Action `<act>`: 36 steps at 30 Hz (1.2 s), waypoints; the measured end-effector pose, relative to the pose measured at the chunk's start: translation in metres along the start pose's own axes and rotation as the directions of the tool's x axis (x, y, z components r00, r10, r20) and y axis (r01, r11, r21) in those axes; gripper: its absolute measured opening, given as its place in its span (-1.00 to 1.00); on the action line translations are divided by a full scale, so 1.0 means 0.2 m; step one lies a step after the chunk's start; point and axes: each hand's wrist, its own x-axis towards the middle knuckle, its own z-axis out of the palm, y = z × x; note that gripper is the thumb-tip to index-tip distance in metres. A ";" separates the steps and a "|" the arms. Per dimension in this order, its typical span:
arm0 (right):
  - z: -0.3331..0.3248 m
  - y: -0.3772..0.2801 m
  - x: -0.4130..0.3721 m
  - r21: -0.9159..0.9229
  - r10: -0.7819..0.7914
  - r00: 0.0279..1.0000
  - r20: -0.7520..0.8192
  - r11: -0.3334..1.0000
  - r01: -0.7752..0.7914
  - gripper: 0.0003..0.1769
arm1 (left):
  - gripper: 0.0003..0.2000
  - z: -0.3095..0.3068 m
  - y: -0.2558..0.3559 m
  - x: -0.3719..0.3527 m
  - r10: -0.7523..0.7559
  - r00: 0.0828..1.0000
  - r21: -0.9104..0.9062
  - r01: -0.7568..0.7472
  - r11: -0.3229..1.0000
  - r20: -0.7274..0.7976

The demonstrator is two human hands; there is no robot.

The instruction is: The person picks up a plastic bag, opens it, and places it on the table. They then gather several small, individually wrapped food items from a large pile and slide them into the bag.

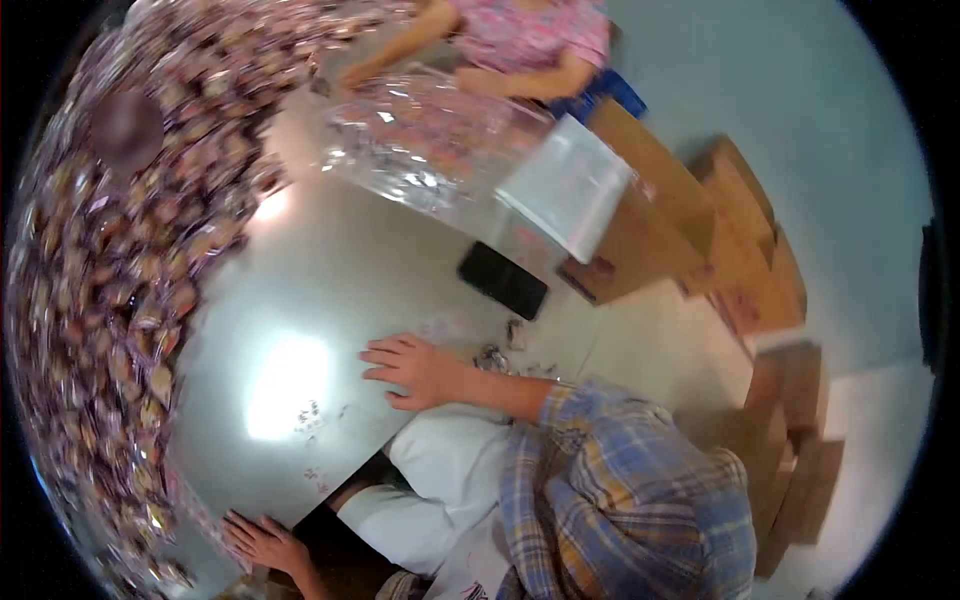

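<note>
My right hand (pixel 418 373) lies palm down on the shiny grey table (pixel 340 260), its fingers spread and nothing in them. At the near left corner of the table, my left hand (pixel 262 543) rests by the edge, with fingers apart and nothing held. A black phone (pixel 503 281) lies on the table beyond my right hand. Small bits (pixel 492 358) are scattered beside my right wrist, and more specks (pixel 310 415) lie between my two hands.
Many small wrapped packets (pixel 130 290) are piled along the left. A person in a pink top (pixel 530 35) reaches over a clear plastic bag of packets (pixel 430 135). At the right stand a white tray-like item (pixel 568 185) and open cardboard boxes (pixel 655 190).
</note>
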 end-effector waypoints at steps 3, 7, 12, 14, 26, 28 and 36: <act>0.08 0.03 -0.06 0.062 -0.001 0.994 -0.106 0.998 0.007 -0.58 | -0.34 -0.04 -0.01 0.02 -0.033 0.987 0.096 0.018 0.995 0.158; 0.06 0.08 -0.07 0.102 -0.128 0.964 -0.234 0.983 0.156 -0.70 | -0.31 -0.07 -0.01 0.04 -0.084 0.968 0.019 0.082 0.996 0.238; -0.50 0.40 -0.32 -0.015 -0.047 0.925 -0.378 0.999 0.045 -0.79 | -0.29 -0.03 -0.07 0.10 -0.101 0.945 0.047 0.090 0.995 0.311; -0.81 0.61 -0.58 -0.106 0.134 0.885 -0.445 0.974 -0.201 -0.71 | -0.30 -0.03 -0.04 0.10 -0.142 0.931 0.052 0.132 0.990 0.337; -1.25 1.23 -1.18 -0.394 0.618 0.784 0.052 0.734 -0.553 -0.74 | -0.30 0.01 -0.13 0.23 0.026 0.922 0.115 -0.076 0.990 0.386; -1.36 1.23 -1.14 -0.304 0.669 0.719 0.190 0.736 -0.604 -0.83 | -0.31 0.11 -0.21 0.26 0.108 0.919 0.143 -0.174 0.974 0.380; -1.40 1.30 -1.03 -0.460 0.452 0.845 0.287 0.839 -0.292 -0.64 | -0.35 -0.02 -0.05 0.19 -0.069 0.954 -0.009 0.075 0.997 0.290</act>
